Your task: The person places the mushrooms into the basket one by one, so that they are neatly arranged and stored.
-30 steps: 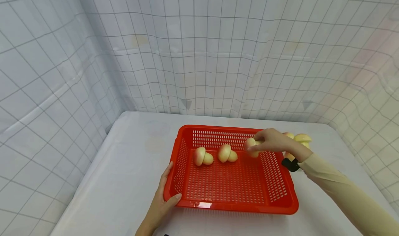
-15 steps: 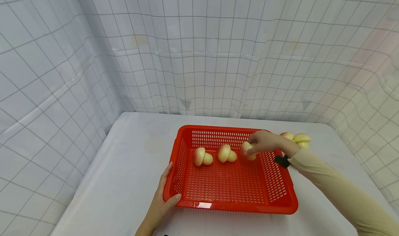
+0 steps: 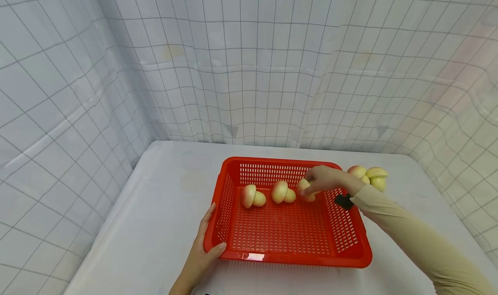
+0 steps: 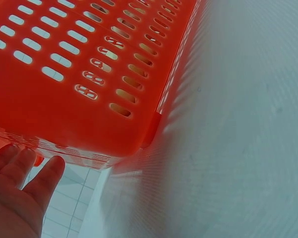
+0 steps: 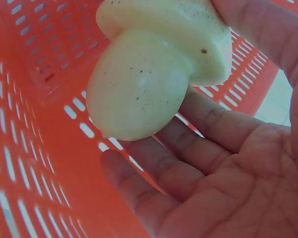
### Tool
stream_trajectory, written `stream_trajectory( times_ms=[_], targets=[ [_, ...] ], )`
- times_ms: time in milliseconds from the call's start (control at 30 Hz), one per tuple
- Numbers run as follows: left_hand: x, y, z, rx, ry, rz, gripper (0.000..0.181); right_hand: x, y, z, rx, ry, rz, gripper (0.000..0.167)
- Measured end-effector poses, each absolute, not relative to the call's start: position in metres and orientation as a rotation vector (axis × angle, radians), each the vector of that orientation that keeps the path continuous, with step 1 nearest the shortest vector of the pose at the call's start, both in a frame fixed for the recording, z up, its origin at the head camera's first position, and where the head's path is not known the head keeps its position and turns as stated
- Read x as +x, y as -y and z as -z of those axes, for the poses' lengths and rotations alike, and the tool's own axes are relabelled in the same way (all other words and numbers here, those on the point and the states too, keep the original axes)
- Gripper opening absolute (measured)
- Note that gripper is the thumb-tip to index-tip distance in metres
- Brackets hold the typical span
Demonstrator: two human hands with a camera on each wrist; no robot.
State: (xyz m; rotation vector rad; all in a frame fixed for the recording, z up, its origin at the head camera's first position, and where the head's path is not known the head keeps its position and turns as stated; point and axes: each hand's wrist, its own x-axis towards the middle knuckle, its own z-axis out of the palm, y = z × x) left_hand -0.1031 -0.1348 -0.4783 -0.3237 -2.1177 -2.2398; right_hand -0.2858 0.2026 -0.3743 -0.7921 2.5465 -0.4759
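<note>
A red perforated plastic basket [image 3: 280,260] stands on the white-covered table. My left hand [image 3: 200,254] grips its near left corner, thumb over the front rim and fingers along the left side; the left wrist view shows those fingers [image 4: 47,173] against the wall. Inside, two model mushrooms [image 3: 253,196] with pinkish caps and pale yellow stems lie side by side toward the back. To their right, my right hand [image 3: 324,179] pinches a third mushroom [image 3: 303,189] by its cap, low over the basket floor. The right wrist view shows that mushroom's plump stem [image 5: 139,89], speckled with dark dots.
Two more mushrooms [image 3: 378,178] lie on the table just right of the basket's far right corner, partly behind the right forearm. White grid-patterned curtains [image 3: 268,78] close off the back and sides. The white tabletop [image 3: 155,208] stretches left of the basket.
My right hand has moved left and slightly down, carrying its mushroom closer to the other two. More of the mushrooms outside the basket now shows. The left hand and basket have stayed put.
</note>
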Motion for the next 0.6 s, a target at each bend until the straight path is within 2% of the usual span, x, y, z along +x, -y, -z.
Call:
stream_trajectory(
  times_ms=[600],
  targets=[
    [-0.104, 0.136, 0.478, -0.371, 2.123, 2.226, 0.080, -0.288, -0.199, 0.387, -0.774, -2.467, 0.479, 0.023]
  ],
)
